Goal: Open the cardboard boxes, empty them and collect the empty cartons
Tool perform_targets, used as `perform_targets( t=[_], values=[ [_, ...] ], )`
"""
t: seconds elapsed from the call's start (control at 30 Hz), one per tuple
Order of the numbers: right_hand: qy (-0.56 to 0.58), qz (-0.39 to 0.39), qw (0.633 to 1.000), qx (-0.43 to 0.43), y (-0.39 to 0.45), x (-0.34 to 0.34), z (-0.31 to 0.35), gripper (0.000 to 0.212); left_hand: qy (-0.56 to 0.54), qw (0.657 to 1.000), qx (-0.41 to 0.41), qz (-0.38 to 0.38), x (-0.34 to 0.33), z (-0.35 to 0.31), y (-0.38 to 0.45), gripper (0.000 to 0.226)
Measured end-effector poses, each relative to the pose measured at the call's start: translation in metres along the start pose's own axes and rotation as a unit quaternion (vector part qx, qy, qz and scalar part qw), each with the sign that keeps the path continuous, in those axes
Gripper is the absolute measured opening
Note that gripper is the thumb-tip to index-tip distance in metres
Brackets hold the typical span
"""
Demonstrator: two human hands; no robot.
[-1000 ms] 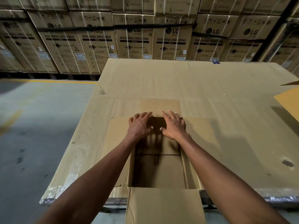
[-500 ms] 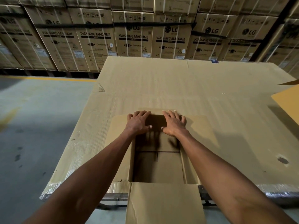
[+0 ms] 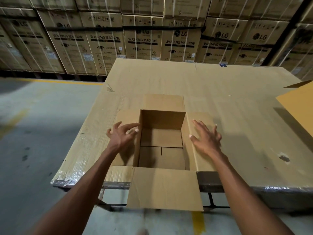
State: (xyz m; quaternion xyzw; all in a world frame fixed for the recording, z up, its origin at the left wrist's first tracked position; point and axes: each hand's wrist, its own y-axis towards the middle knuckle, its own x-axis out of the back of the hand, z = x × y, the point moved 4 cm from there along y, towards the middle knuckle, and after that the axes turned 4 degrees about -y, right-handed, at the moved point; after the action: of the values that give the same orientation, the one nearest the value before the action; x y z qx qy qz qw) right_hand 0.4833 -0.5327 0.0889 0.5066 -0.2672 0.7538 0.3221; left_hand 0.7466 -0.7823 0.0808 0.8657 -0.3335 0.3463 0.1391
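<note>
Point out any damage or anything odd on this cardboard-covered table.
A dark scuffed hole mars the brown cardboard table cover at right, and a small torn flap lifts at its far-left edge. The open brown carton looks intact.

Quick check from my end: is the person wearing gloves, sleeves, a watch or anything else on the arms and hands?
Nothing worn is visible. The left hand and right hand are bare, without gloves, rings or bands. Both forearms are uncovered down to the frame's bottom edge, with no sleeve, watch or strap showing.
</note>
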Motion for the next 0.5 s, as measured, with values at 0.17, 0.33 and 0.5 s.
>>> perform_targets(
  t=[0.17, 0.33, 0.5],
  values=[
    [0.058, 0.051, 0.997, -0.008, -0.022, 0.010, -0.044, 0.057, -0.072, 0.995, 0.072, -0.017, 0.026, 0.022, -0.024, 0.037],
    [0.215, 0.062, 0.975, 0.007, -0.040, 0.027, -0.048, 0.054, -0.152, 0.986, 0.068, 0.013, 0.031, 0.021, -0.034, 0.022],
    [0.268, 0.017, 0.963, 0.031, -0.036, 0.053, -0.042, 0.042, -0.156, 0.987, 0.018, -0.037, 0.049, 0.004, -0.036, 0.023]
  ],
)
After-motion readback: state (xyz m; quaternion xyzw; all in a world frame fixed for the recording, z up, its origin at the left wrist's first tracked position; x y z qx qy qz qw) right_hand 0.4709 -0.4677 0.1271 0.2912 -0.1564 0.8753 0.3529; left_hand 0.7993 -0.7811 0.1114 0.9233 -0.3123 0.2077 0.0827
